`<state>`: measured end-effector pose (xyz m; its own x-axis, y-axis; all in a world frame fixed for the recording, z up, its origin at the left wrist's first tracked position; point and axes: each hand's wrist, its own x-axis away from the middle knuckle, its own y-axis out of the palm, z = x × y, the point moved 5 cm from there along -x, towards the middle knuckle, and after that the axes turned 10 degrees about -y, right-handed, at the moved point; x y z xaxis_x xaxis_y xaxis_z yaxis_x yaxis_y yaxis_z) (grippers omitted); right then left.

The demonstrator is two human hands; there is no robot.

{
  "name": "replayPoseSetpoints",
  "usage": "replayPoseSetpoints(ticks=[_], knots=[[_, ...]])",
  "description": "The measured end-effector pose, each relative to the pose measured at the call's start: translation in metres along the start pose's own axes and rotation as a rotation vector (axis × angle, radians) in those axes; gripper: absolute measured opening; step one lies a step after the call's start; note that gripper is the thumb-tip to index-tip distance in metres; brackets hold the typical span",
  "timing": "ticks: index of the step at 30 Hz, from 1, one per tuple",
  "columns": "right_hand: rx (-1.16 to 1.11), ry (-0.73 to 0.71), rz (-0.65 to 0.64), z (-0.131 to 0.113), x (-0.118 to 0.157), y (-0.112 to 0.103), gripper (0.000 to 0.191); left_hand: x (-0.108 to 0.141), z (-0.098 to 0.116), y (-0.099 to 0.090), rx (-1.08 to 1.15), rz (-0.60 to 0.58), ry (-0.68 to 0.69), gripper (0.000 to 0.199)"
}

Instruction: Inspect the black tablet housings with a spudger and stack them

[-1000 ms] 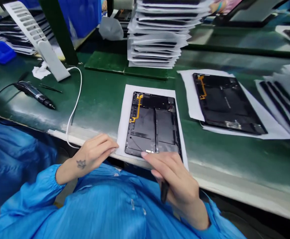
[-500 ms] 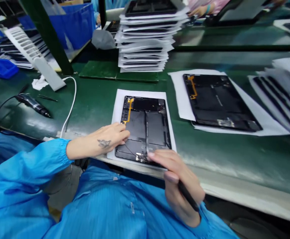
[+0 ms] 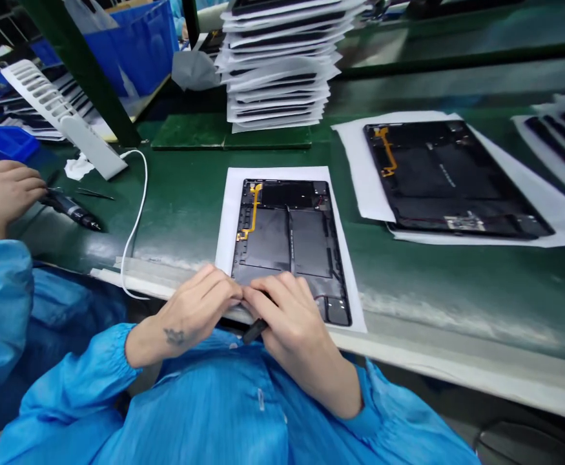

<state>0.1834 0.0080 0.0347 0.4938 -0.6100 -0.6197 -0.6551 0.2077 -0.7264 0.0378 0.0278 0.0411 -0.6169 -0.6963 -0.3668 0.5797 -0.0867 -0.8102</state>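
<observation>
An opened tablet lies on a white sheet at the table's front edge, with dark battery cells and an orange flex cable showing. My left hand is closed in a pinch over its near left corner. What those fingers hold, if anything, is hidden. Fingertip to fingertip with it, my right hand is closed around a slim black tool, whose handle end sticks out below the palm. Its tip is hidden, and both hands cover part of the tablet's near edge.
Another opened tablet lies on paper to the right. Behind stands a tall paper-layered stack. At left, a co-worker's hand is at an electric screwdriver, near tweezers, a white cable and a slotted white stand.
My left hand has moved down to the tablet's near corner. My right hand has moved left to meet it, the black tool still held. A co-worker's hand has appeared at left.
</observation>
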Motion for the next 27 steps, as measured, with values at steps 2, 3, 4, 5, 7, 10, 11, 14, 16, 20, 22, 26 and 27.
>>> replayPoseSetpoints(ticks=[2, 3, 4, 5, 7, 10, 11, 14, 16, 20, 22, 26, 27], knots=[[-0.011, -0.005, 0.007, 0.000, -0.002, 0.005, 0.025, 0.003, -0.002, -0.002, 0.075, 0.072, -0.061, 0.010], [-0.027, 0.008, 0.013, 0.001, -0.002, 0.007, 0.024, 0.003, -0.004, -0.004, 0.109, 0.119, -0.112, 0.009], [-0.049, 0.029, 0.020, 0.003, -0.002, 0.008, 0.022, 0.004, -0.006, -0.006, 0.140, 0.170, -0.170, 0.009], [-0.074, 0.051, 0.027, 0.004, -0.001, 0.009, 0.020, 0.005, -0.008, -0.007, 0.168, 0.214, -0.228, 0.010], [-0.113, 0.084, 0.039, 0.007, 0.000, 0.010, 0.018, 0.008, -0.010, -0.008, 0.215, 0.266, -0.308, 0.010], [-0.133, 0.099, 0.031, 0.008, 0.001, 0.012, 0.019, 0.009, -0.010, -0.005, 0.262, 0.279, -0.350, 0.009], [-0.134, 0.098, 0.022, 0.008, 0.001, 0.013, 0.019, 0.009, -0.010, -0.004, 0.274, 0.275, -0.358, 0.009], [-0.128, 0.090, 0.004, 0.008, 0.001, 0.013, 0.019, 0.008, -0.012, -0.002, 0.309, 0.257, -0.380, 0.008], [-0.120, 0.085, 0.001, 0.008, 0.000, 0.013, 0.018, 0.006, -0.014, -0.001, 0.326, 0.243, -0.389, 0.007], [-0.108, 0.076, -0.003, 0.007, -0.002, 0.011, 0.021, 0.003, -0.013, -0.002, 0.325, 0.224, -0.395, 0.006], [-0.108, 0.073, 0.002, 0.006, -0.003, 0.010, 0.024, 0.001, -0.012, -0.002, 0.315, 0.207, -0.400, 0.006], [-0.112, 0.065, 0.023, 0.006, -0.002, 0.008, 0.024, 0.001, -0.011, -0.002, 0.259, 0.163, -0.431, 0.008], [-0.109, 0.061, 0.032, 0.007, -0.001, 0.007, 0.024, 0.001, -0.012, -0.001, 0.231, 0.154, -0.429, 0.008]])
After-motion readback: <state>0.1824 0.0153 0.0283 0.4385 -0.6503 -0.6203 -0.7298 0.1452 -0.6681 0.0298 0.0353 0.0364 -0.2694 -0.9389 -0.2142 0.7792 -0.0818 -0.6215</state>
